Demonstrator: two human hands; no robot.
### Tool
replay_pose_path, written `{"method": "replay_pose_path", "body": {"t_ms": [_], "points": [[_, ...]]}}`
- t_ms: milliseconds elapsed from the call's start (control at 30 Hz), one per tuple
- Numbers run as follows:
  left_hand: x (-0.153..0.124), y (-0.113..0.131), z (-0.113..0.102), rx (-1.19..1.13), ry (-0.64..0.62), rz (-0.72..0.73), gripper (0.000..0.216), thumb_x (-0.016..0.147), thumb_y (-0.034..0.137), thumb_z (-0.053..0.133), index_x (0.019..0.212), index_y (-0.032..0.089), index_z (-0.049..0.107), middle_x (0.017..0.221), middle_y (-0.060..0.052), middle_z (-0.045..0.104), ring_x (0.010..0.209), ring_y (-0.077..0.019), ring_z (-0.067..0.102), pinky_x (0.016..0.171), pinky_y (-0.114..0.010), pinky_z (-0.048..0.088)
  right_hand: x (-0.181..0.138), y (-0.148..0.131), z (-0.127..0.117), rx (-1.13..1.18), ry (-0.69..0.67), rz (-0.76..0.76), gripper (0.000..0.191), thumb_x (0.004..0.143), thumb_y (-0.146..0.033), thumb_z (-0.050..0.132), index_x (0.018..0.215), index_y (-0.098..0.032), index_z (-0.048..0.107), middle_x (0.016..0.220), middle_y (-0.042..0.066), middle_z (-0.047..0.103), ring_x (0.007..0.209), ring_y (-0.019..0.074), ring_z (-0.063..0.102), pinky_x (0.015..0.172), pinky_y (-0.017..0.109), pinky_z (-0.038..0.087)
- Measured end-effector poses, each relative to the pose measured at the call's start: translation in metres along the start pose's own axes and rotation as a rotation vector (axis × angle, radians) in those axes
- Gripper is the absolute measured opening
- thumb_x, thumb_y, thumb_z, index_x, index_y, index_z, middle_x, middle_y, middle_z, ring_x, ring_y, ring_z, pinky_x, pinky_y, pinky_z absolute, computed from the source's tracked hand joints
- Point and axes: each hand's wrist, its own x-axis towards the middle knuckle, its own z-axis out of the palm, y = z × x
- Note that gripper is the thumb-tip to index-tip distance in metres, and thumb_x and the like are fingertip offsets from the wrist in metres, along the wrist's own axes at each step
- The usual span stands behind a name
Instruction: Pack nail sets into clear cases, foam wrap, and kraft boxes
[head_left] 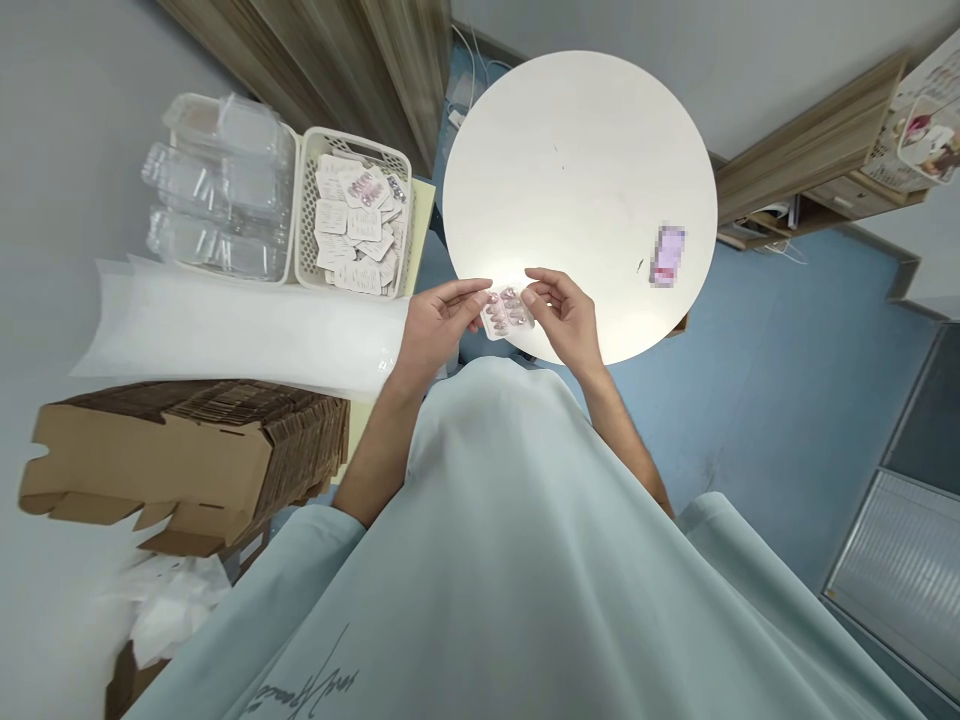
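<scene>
Round white table [577, 150] on blue floor [765, 350]; perforated white basket [301, 225] of printed cards off to the wearer's left. Both forearms reach forward from pale blue-green sleeves, wrists bent inward, hands facing each other over the table's near edge. Left hand [435, 325]: thumb and forefinger nearly together, pinching the left edge of a small white card [497, 331]. Right hand [566, 315]: forefinger extended, a gap between it and the thumb, thumb tip at the card's upper right corner — whether these fingers grip it, cannot tell.

Card is between the hands, at the near rim of the table. Squarish, slightly turned; bears two rows of glossy pink, nail-shaped pieces with bright glints.

Obscured: fingertips behind the card; its upper corners, partly under the thumbs. Finer detail on the pieces too small to read. Purple object [667, 255] at table right — pixelated, identity unclear.
</scene>
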Motion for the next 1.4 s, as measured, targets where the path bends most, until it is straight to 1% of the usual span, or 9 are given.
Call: {"method": "replay_pose_path", "body": {"t_ms": [200,467,600,733,867,1000,1100,1267,1400], "points": [[-0.003,-0.005,0.005,-0.159,0.110,-0.014,0.054,0.083,0.064,0.102,0.110,0.021,0.083,0.095,-0.005,0.083,0.081,-0.0173,0.079,0.079,-0.032,0.071,-0.016,-0.001,0.003,0.060,0.048,0.049,0.073,0.091,-0.079,0.089,0.146,-0.035,0.070,0.117,0.005,0.080,0.102,0.0224,0.079,0.092,0.039,0.071],[-0.012,-0.001,0.010,-0.215,0.012,-0.073,0.056,0.080,0.062,0.105,0.105,0.022,0.076,0.096,-0.003,0.082,0.085,-0.0202,0.086,0.084,-0.034,0.073,-0.019,0.000,0.008,0.050,0.125,-0.018,0.054,0.099,-0.078,0.080,0.128,-0.033,0.075,0.110,0.003,0.077,0.097,0.0207,0.077,0.094,0.040,0.070],[-0.016,-0.001,0.009,-0.277,-0.089,-0.111,0.057,0.086,0.071,0.097,0.103,0.023,0.071,0.103,-0.005,0.086,0.100,-0.0258,0.089,0.092,-0.038,0.073,-0.015,0.001,0.005,0.063,0.119,-0.024,0.055,0.098,-0.077,0.082,0.129,-0.033,0.074,0.110,0.003,0.077,0.100,0.0208,0.077,0.094,0.039,0.070],[-0.018,0.001,0.007,-0.338,-0.270,-0.163,0.065,0.087,0.081,0.092,0.107,0.023,0.071,0.120,-0.012,0.088,0.120,-0.0335,0.087,0.102,-0.044,0.072,-0.014,-0.002,0.002,0.052,0.085,-0.038,0.054,0.098,-0.077,0.082,0.127,-0.032,0.074,0.113,0.004,0.078,0.110,0.0227,0.077,0.094,0.038,0.069],[-0.019,0.003,0.007,-0.353,-0.375,-0.185,0.071,0.083,0.083,0.094,0.115,0.022,0.076,0.132,-0.018,0.086,0.124,-0.0383,0.086,0.106,-0.050,0.071,-0.016,-0.008,0.003,0.053,0.040,-0.012,0.055,0.098,-0.079,0.080,0.127,-0.033,0.073,0.115,0.005,0.077,0.109,0.0234,0.077,0.094,0.041,0.071],[-0.020,0.004,0.011,-0.288,-0.318,-0.148,0.075,0.081,0.082,0.094,0.124,0.022,0.079,0.130,-0.019,0.087,0.120,-0.0378,0.087,0.107,-0.051,0.071,-0.017,-0.017,0.006,0.037,0.085,0.020,0.055,0.097,-0.080,0.080,0.123,-0.032,0.073,0.118,0.006,0.077,0.117,0.0252,0.077,0.097,0.041,0.070],[-0.019,0.001,0.015,-0.177,-0.199,-0.086,0.077,0.081,0.075,0.097,0.134,0.022,0.079,0.138,-0.018,0.085,0.124,-0.0353,0.085,0.112,-0.052,0.068,-0.018,-0.022,0.007,0.009,0.139,0.020,0.053,0.099,-0.080,0.078,0.117,-0.030,0.073,0.122,0.007,0.078,0.123,0.0258,0.076,0.099,0.040,0.067],[-0.015,-0.011,0.020,0.023,-0.009,0.035,0.090,0.069,0.066,0.107,0.143,0.023,0.079,0.148,-0.016,0.080,0.130,-0.0339,0.081,0.119,-0.052,0.064,-0.019,-0.021,0.008,0.021,0.131,-0.001,0.051,0.096,-0.077,0.083,0.114,-0.030,0.075,0.115,0.006,0.078,0.115,0.0255,0.077,0.094,0.040,0.067],[-0.015,-0.015,0.022,0.108,0.045,0.115,0.084,0.075,0.063,0.105,0.145,0.025,0.080,0.151,-0.014,0.078,0.133,-0.0323,0.078,0.117,-0.048,0.064,-0.014,-0.013,0.007,0.017,0.161,0.012,0.051,0.099,-0.079,0.077,0.114,-0.030,0.076,0.113,0.006,0.077,0.109,0.0245,0.077,0.090,0.040,0.066]]}}
